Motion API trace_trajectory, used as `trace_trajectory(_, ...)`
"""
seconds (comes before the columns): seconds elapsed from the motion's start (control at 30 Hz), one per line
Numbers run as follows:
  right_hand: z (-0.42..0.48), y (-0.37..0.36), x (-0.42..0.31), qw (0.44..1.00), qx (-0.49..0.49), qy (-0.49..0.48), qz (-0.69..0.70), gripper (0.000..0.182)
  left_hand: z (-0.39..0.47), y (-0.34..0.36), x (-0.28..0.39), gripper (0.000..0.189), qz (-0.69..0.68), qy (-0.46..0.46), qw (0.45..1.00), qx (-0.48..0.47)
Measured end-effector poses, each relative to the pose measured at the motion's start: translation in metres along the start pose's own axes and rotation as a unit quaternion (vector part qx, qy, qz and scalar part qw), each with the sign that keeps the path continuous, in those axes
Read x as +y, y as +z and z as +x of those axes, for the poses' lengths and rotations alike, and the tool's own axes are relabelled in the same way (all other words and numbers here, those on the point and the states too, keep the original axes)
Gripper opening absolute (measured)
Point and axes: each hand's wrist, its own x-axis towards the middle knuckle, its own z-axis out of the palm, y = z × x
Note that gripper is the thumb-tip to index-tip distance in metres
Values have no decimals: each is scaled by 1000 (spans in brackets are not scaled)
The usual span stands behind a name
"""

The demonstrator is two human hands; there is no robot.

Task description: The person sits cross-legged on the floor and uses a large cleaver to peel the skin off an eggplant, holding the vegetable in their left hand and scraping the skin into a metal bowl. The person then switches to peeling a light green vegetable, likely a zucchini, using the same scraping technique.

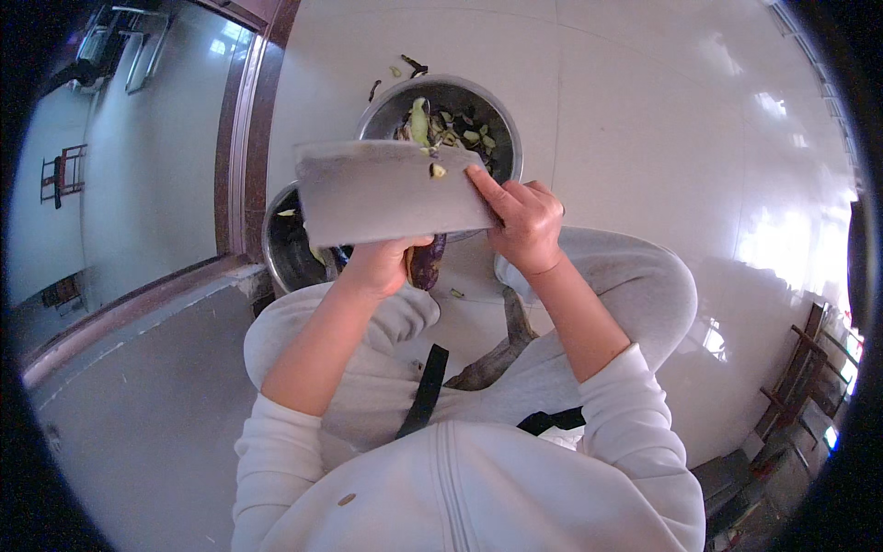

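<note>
A broad cleaver [386, 196] with a metal blade spans the space in front of me, a small cut piece stuck on its face. My right hand [528, 224] grips it at its right end, one finger laid along the blade. Just under the blade, my left hand [376, 265] is closed on a dark purple eggplant [425, 265], whose upper part the blade hides. Behind the cleaver stands a round metal bowl [514, 131] holding cut eggplant pieces [471, 136]. A second metal bowl [270, 248] with dark and pale green pieces stands to the left, partly covered by the blade.
Some dark scraps [414, 66] lie on the tiled floor [641, 124] beyond the bowl, and a small green scrap [457, 293] lies between my legs. At the left runs a door frame [238, 138] with glass. Wooden furniture [793, 376] stands at the far right.
</note>
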Motion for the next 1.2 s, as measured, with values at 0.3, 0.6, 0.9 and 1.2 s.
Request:
trace_trajectory(0.3, 5, -7, -8, 999, -23, -6, 23, 67, 2, 6, 1, 38, -95, -9, 993, 64)
trace_trajectory(0.6, 3, -5, -22, 997, -14, -47, 52, 65, -1, 16, 1, 34, 54, 60, 990, 119)
trace_trajectory(0.9, 3, -1, -13, 1000, -2, -17, 19, 61, -3, 23, -1, 33, 19, 73, 995, 66)
trace_trajectory(1.2, -3, 8, 5, 1000, 10, 18, -17, 55, -1, 43, 18, 35, -34, 27, 998, 46)
